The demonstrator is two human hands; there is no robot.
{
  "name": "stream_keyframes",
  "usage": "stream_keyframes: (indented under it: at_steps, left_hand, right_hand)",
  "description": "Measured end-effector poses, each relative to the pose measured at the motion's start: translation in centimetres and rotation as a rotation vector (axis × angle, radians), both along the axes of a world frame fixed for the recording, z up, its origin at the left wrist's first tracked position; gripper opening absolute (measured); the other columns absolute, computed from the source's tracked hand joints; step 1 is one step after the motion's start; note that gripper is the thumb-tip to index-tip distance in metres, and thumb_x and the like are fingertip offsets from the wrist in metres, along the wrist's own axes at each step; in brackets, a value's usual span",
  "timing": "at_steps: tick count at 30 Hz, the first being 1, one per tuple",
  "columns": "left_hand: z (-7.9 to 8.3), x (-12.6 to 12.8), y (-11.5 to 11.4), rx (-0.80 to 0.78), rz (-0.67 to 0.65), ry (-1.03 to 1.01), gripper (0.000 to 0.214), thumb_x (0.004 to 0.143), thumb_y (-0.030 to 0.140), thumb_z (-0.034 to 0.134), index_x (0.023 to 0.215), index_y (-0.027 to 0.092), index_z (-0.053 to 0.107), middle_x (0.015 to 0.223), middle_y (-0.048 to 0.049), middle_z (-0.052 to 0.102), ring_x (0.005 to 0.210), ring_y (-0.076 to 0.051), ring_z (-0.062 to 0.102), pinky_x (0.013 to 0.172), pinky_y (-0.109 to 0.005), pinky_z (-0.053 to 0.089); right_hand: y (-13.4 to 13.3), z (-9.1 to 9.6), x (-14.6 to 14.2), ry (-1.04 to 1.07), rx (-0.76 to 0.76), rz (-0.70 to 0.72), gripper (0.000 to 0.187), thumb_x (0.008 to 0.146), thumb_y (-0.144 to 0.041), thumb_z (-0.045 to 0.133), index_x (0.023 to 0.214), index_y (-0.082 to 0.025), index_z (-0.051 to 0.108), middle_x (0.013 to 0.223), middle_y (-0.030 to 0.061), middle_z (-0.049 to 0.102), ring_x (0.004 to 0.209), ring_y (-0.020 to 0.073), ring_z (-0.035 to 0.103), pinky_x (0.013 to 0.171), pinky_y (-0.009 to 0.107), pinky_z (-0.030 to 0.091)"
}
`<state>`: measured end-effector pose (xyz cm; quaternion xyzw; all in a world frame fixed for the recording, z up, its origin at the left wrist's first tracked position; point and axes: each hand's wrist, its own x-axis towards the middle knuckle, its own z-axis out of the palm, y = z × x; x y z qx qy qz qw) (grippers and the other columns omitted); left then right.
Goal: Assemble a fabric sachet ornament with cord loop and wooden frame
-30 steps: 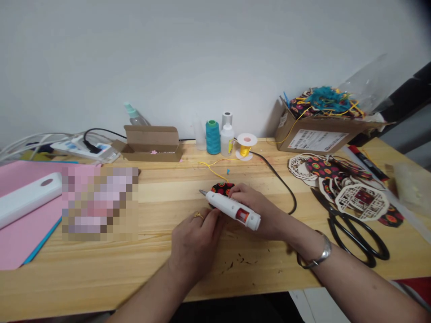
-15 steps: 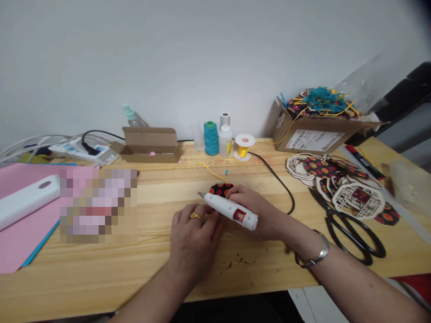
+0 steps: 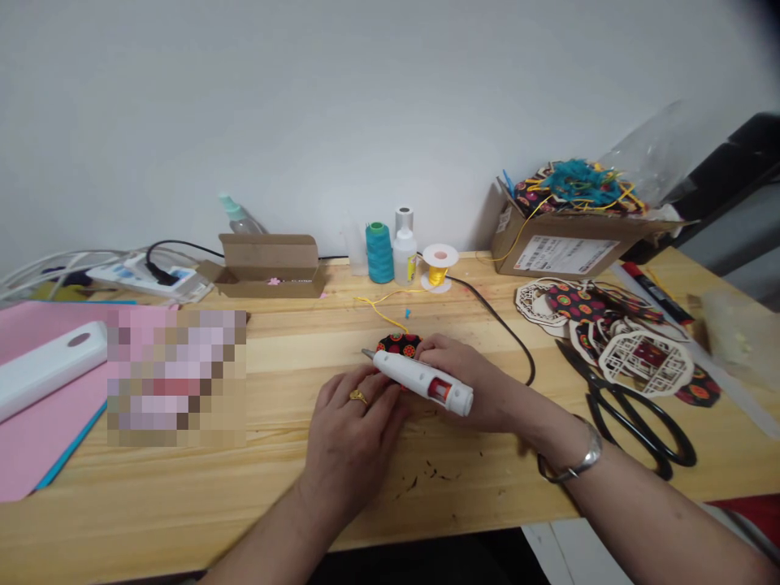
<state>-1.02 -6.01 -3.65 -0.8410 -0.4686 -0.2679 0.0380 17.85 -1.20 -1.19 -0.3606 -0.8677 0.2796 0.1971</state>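
Note:
In my right hand (image 3: pixel 463 378) is a white hot glue gun (image 3: pixel 420 379), my fingers closed round it and its metal nozzle pointing left. Under the gun lies a black patterned fabric piece (image 3: pixel 397 344) with red and orange flowers, its far edge showing and a yellow cord (image 3: pixel 390 319) running from it. My left hand (image 3: pixel 350 431), with a gold ring, is at the near side of this piece, fingers bent and closed on its edge. The fingertips of both hands are partly hidden.
Black scissors (image 3: pixel 634 426) and a pile of wooden lattice pieces (image 3: pixel 647 363) lie at right. Behind stand a teal thread cone (image 3: pixel 379 253), a white bottle (image 3: pixel 405 257), a yellow cord spool (image 3: pixel 437 276) and a full cardboard box (image 3: pixel 557 244). A black cable (image 3: pixel 505 325) curves across the table.
The glue gun and both hands have shifted very slightly right, and the view has moved a little. Both hands keep their hold.

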Motion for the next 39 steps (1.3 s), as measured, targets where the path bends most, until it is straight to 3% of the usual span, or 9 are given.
stream_keyframes:
  at_steps: [8, 11, 16, 22, 25, 29, 34, 37, 39]
  left_hand:
    - [0.1, 0.1, -0.1, 0.026, 0.002, 0.014, 0.012, 0.081, 0.020, 0.059, 0.089, 0.020, 0.068, 0.099, -0.0056, 0.072, 0.098, -0.026, 0.061, 0.086, -0.044, 0.043]
    - [0.0, 0.0, -0.1, 0.022, 0.008, 0.017, 0.013, 0.081, 0.021, 0.059, 0.091, 0.019, 0.068, 0.100, -0.0056, 0.071, 0.098, -0.026, 0.061, 0.085, -0.044, 0.043]
    - [-0.3, -0.1, 0.0, 0.023, 0.014, 0.025, 0.015, 0.082, 0.022, 0.058, 0.093, 0.018, 0.067, 0.101, -0.0071, 0.071, 0.096, -0.026, 0.061, 0.084, -0.045, 0.044]
    - [0.3, -0.3, -0.1, 0.065, 0.021, -0.018, 0.025, 0.083, 0.022, 0.056, 0.104, 0.011, 0.062, 0.110, -0.0147, 0.066, 0.099, -0.028, 0.059, 0.085, -0.047, 0.045]
    - [1.4, -0.9, 0.4, -0.011, 0.052, -0.036, 0.027, 0.086, 0.017, 0.045, 0.108, 0.011, 0.059, 0.110, -0.0141, 0.066, 0.104, -0.027, 0.057, 0.088, -0.046, 0.046]
    - [3.1, -2.0, 2.5, -0.226, 0.171, -0.001, 0.036, 0.083, 0.010, 0.039, 0.115, 0.009, 0.056, 0.110, -0.0137, 0.066, 0.111, -0.029, 0.052, 0.089, -0.047, 0.046]
    - [3.2, -2.3, 5.3, -0.429, 0.152, -0.079, 0.058, 0.067, -0.003, 0.038, 0.122, 0.013, 0.049, 0.110, -0.0058, 0.067, 0.109, -0.024, 0.051, 0.094, -0.042, 0.043]
    - [2.2, -2.0, 6.1, -0.446, 0.114, -0.183, 0.059, 0.066, -0.003, 0.038, 0.122, 0.012, 0.048, 0.109, -0.0058, 0.068, 0.108, -0.023, 0.051, 0.094, -0.042, 0.042]
    - [1.4, -1.9, 6.2, -0.440, 0.080, -0.244, 0.054, 0.070, 0.000, 0.039, 0.123, 0.010, 0.046, 0.109, -0.0077, 0.068, 0.108, -0.023, 0.050, 0.095, -0.043, 0.041]
  right_hand:
    - [0.1, 0.3, 0.0, -0.009, -0.003, 0.003, 0.007, 0.074, -0.018, 0.056, 0.081, -0.018, 0.059, 0.085, 0.0044, 0.060, 0.080, 0.0175, 0.052, 0.069, 0.028, 0.041]
    - [0.6, 0.6, 0.7, 0.005, 0.062, -0.073, 0.005, 0.079, -0.022, 0.054, 0.079, -0.019, 0.058, 0.085, 0.0046, 0.059, 0.081, 0.0176, 0.051, 0.071, 0.029, 0.040]
    - [1.2, 1.9, 3.2, -0.310, 0.198, -0.298, 0.003, 0.074, -0.019, 0.056, 0.076, -0.019, 0.054, 0.080, 0.0054, 0.055, 0.078, 0.0196, 0.047, 0.068, 0.030, 0.034]
    - [1.5, 2.0, 5.0, -0.543, 0.143, -0.300, 0.016, 0.072, -0.014, 0.054, 0.087, -0.018, 0.055, 0.093, 0.0074, 0.057, 0.089, 0.0231, 0.046, 0.070, 0.032, 0.032]
    - [2.2, 1.5, 5.7, -0.537, 0.133, -0.274, 0.023, 0.072, -0.012, 0.052, 0.093, -0.019, 0.055, 0.099, 0.0076, 0.056, 0.094, 0.0239, 0.045, 0.074, 0.034, 0.033]
    - [2.5, 1.8, 6.4, -0.539, 0.094, -0.270, 0.034, 0.070, -0.010, 0.052, 0.102, -0.019, 0.056, 0.107, 0.0094, 0.054, 0.102, 0.0263, 0.044, 0.082, 0.040, 0.033]
    - [0.7, 3.8, 3.4, -0.325, 0.187, -0.220, 0.047, 0.075, -0.012, 0.052, 0.121, -0.017, 0.045, 0.118, 0.0104, 0.051, 0.113, 0.0240, 0.040, 0.091, 0.039, 0.033]
    - [-0.2, 3.7, 0.5, -0.300, 0.201, -0.185, 0.046, 0.074, -0.030, 0.063, 0.116, -0.018, 0.049, 0.107, 0.0100, 0.057, 0.104, 0.0254, 0.044, 0.084, 0.038, 0.036]
    - [-0.3, 3.0, -0.8, -0.313, 0.250, -0.223, 0.055, 0.068, -0.042, 0.069, 0.113, -0.017, 0.050, 0.104, 0.0111, 0.058, 0.101, 0.0278, 0.043, 0.082, 0.040, 0.035]
